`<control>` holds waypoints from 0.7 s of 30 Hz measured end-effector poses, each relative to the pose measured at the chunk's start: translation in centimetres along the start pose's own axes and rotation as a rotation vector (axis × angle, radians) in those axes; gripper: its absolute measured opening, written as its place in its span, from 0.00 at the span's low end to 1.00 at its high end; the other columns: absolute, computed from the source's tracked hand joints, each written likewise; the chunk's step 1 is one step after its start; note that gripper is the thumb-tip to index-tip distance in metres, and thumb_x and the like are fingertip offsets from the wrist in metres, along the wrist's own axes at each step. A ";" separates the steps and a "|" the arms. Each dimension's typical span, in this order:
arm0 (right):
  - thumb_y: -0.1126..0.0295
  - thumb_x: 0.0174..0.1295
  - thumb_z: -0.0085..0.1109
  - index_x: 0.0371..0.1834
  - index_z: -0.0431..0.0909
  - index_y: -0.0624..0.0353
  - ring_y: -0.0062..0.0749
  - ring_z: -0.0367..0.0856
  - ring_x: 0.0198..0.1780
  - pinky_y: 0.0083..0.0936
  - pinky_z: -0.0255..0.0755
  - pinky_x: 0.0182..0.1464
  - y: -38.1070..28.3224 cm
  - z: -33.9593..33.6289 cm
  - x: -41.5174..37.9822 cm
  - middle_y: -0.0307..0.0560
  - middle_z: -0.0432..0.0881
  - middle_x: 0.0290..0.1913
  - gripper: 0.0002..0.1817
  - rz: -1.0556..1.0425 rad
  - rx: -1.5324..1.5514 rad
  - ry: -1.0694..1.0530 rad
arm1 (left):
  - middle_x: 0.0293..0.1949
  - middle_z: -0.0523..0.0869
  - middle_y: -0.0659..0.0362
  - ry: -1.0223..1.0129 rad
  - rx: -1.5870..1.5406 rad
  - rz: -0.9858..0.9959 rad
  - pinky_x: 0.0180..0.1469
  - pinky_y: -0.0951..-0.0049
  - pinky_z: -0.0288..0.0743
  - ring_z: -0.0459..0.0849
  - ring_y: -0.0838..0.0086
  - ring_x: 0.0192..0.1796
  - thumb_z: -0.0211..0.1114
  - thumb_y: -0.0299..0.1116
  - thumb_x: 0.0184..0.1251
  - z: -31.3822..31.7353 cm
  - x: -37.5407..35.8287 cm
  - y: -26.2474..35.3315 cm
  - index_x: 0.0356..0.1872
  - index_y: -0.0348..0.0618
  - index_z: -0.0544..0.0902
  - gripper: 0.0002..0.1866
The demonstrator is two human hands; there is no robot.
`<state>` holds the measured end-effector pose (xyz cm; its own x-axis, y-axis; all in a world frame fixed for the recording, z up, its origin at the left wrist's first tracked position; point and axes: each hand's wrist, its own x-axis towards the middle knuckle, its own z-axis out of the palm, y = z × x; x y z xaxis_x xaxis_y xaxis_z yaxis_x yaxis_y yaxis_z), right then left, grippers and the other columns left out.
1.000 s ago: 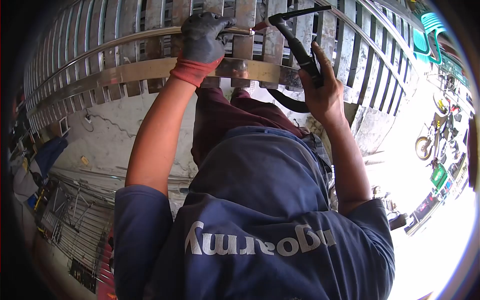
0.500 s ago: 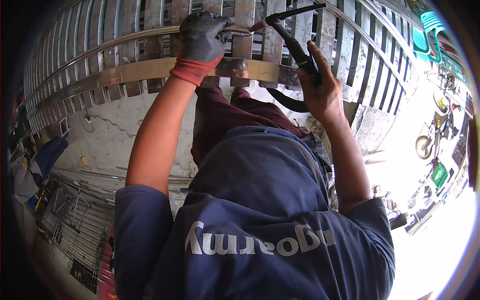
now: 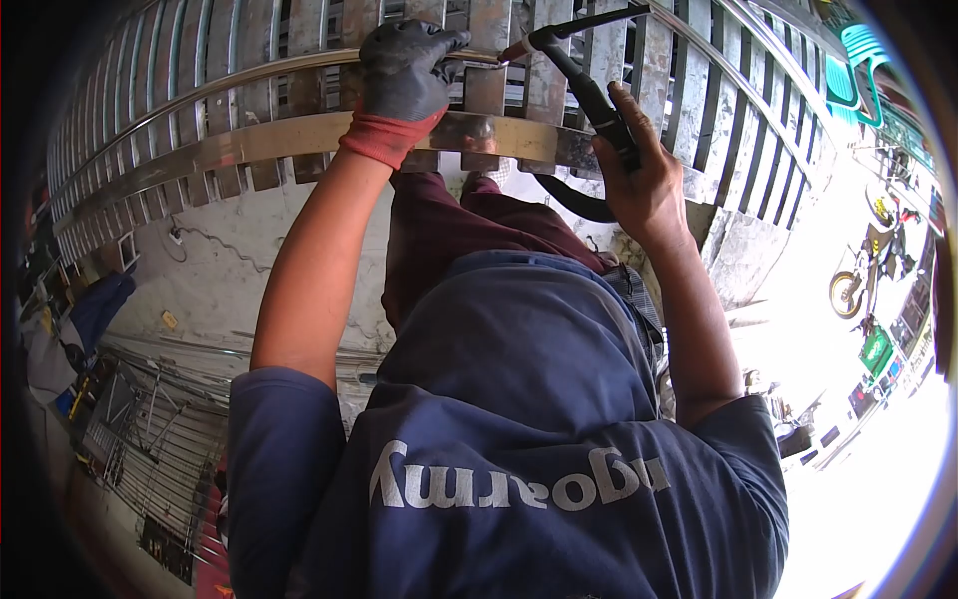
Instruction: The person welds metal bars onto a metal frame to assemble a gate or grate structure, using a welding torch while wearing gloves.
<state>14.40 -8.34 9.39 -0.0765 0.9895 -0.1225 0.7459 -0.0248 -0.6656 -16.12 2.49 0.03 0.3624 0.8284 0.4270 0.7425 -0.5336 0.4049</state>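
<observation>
My left hand (image 3: 404,80), in a grey-and-red work glove, is closed around a thin shiny metal tube (image 3: 299,62) that runs across the slatted metal table. Bare, my right hand (image 3: 647,190) grips the black handle of a TIG welding torch (image 3: 589,95), its index finger stretched along it. The torch's nozzle (image 3: 515,50) points left, right at the tube's end beside my gloved fingers. A black cable sleeve (image 3: 574,200) hangs below the handle.
The slatted table (image 3: 484,95) has a wide flat metal bar (image 3: 249,145) along its near edge. More long tubes (image 3: 738,90) lie at the right. Metal racks (image 3: 150,439) stand lower left; green plastic chairs (image 3: 863,60) and a motorbike (image 3: 868,250) are at the right.
</observation>
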 end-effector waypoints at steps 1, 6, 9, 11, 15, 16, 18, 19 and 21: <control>0.65 0.79 0.69 0.88 0.71 0.40 0.62 0.96 0.53 0.51 0.90 0.51 0.0 0.0 0.0 0.66 0.93 0.55 0.35 -0.002 -0.005 -0.003 | 0.47 0.93 0.56 -0.005 -0.052 -0.034 0.58 0.56 0.83 0.89 0.56 0.50 0.77 0.24 0.60 0.9 -0.6 -0.6 0.58 0.55 0.97 0.23; 0.65 0.79 0.69 0.88 0.71 0.41 0.62 0.96 0.53 0.51 0.90 0.51 1.5 0.7 0.0 0.68 0.93 0.53 0.35 -0.108 0.028 0.025 | 0.43 0.93 0.53 0.024 -0.008 0.027 0.53 0.55 0.84 0.90 0.55 0.46 0.78 0.26 0.62 0.7 -0.5 -0.4 0.57 0.52 0.97 0.20; 0.62 0.79 0.70 0.90 0.67 0.41 0.63 0.96 0.53 0.52 0.90 0.51 0.1 0.0 -0.3 0.69 0.93 0.54 0.38 0.032 0.030 0.008 | 0.47 0.92 0.56 -0.034 -0.036 -0.030 0.60 0.53 0.81 0.88 0.54 0.53 0.78 0.28 0.60 0.5 -0.1 -0.4 0.55 0.59 0.97 0.22; 0.60 0.79 0.70 0.92 0.63 0.41 0.64 0.96 0.53 0.54 0.89 0.52 0.2 -0.1 -0.4 0.70 0.93 0.54 0.40 0.099 0.046 0.003 | 0.44 0.93 0.55 0.030 -0.016 0.022 0.57 0.53 0.82 0.89 0.54 0.49 0.79 0.30 0.55 0.8 0.0 -0.8 0.51 0.55 0.98 0.20; 0.61 0.79 0.70 0.91 0.65 0.42 0.65 0.96 0.54 0.54 0.89 0.52 0.0 -0.1 -0.4 0.70 0.93 0.55 0.39 0.093 0.018 0.002 | 0.43 0.94 0.55 0.057 0.051 0.043 0.56 0.52 0.82 0.90 0.53 0.47 0.79 0.33 0.53 0.0 0.5 0.0 0.48 0.53 0.99 0.18; 0.61 0.79 0.70 0.91 0.65 0.42 0.65 0.96 0.54 0.53 0.89 0.52 0.0 -0.1 -0.4 0.70 0.93 0.55 0.39 0.083 0.020 0.003 | 0.43 0.94 0.55 0.050 0.062 0.043 0.56 0.51 0.82 0.90 0.53 0.47 0.79 0.33 0.53 0.0 0.5 0.0 0.47 0.53 0.99 0.17; 0.62 0.79 0.70 0.91 0.66 0.42 0.65 0.96 0.54 0.53 0.89 0.53 0.1 -0.1 -0.4 0.69 0.93 0.56 0.39 0.064 0.027 0.012 | 0.42 0.94 0.55 0.036 0.084 0.041 0.55 0.50 0.81 0.89 0.53 0.47 0.78 0.33 0.54 0.1 0.5 -0.1 0.47 0.53 0.99 0.17; 0.62 0.79 0.70 0.90 0.66 0.41 0.65 0.96 0.55 0.53 0.89 0.53 0.2 0.0 -0.4 0.69 0.93 0.57 0.38 0.056 0.032 0.019 | 0.44 0.93 0.56 0.007 0.104 0.025 0.57 0.51 0.81 0.89 0.53 0.49 0.77 0.34 0.58 0.1 0.4 -0.1 0.48 0.54 0.98 0.15; 0.63 0.79 0.70 0.90 0.66 0.41 0.64 0.95 0.55 0.53 0.89 0.53 0.3 0.1 -0.5 0.68 0.92 0.57 0.38 0.038 0.030 0.028 | 0.47 0.93 0.57 -0.051 0.142 -0.009 0.59 0.51 0.80 0.87 0.54 0.53 0.76 0.36 0.66 0.0 0.3 -0.1 0.51 0.56 0.97 0.13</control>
<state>14.55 -8.82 9.20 -0.0298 0.9914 -0.1275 0.7275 -0.0660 -0.6829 -16.06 2.76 0.08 0.3811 0.8426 0.3805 0.8168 -0.4996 0.2883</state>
